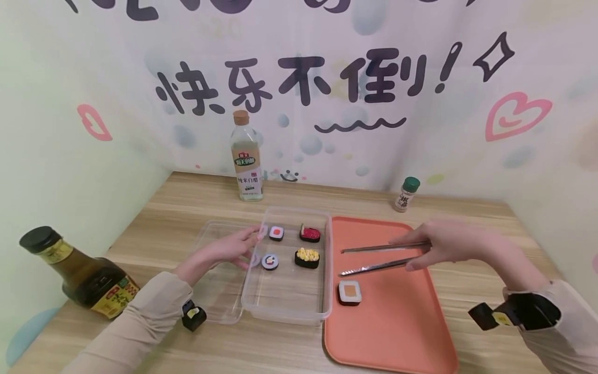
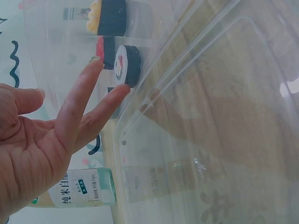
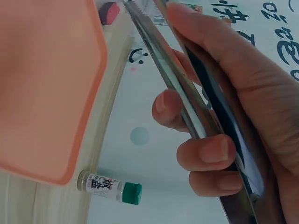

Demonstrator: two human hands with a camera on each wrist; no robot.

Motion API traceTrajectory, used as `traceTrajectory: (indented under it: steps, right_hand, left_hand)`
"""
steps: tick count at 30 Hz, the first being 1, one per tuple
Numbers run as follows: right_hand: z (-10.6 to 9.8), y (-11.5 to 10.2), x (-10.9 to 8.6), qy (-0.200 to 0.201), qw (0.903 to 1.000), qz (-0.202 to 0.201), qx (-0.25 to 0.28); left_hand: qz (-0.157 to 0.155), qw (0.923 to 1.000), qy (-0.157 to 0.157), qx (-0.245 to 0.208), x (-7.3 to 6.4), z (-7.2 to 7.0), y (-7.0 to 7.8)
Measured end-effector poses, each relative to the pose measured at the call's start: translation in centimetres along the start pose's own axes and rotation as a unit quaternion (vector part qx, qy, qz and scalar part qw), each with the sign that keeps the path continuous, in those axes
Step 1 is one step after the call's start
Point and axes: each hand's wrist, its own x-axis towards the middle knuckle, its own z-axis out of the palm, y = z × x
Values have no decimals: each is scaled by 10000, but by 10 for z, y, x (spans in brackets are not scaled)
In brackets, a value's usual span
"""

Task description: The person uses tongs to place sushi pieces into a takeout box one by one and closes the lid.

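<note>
My left hand (image 1: 233, 246) rests against the left wall of a clear plastic container (image 1: 286, 314), its fingers spread in the left wrist view. Inside sit a corn-topped sushi (image 1: 307, 257), a red-topped sushi (image 1: 310, 233), a small red-centred roll (image 1: 276, 232) and a round roll (image 1: 270, 262). With my right hand (image 1: 444, 240) I grip metal tongs (image 3: 173, 74); their arms are spread above the orange tray (image 1: 388, 327), nothing between the tips. Just below those tips, a square sushi roll (image 1: 350, 293) with an orange centre lies on the tray.
A clear lid (image 1: 216, 301) lies left of the container, partly beneath my left hand. Behind stands a white vinegar bottle (image 1: 247, 171); a green-capped shaker (image 1: 406, 195) is at the back right. A dark sauce bottle (image 1: 89, 278) stands at the left edge.
</note>
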Motion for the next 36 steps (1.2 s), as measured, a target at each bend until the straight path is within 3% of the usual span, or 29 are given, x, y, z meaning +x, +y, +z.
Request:
traceTrajectory:
  steps: [4,11,26,36]
  right_hand:
    - [6,2,-3,-229,9997,75,40]
    - [18,2,-2,-109,9995,-37,-310]
    - [26,-2,-1,-349,9990,-48,-257]
    - [23,-2,-2,277,9944,148,-1011]
  left_hand:
    - [-15,10000,1,-33,1,0,-1]
    - [-82,9999,28,-65,0,0,0]
    - [-48,9999,69,-93,0,1,-1]
    - [-160,9998,83,-95,1,1,0]
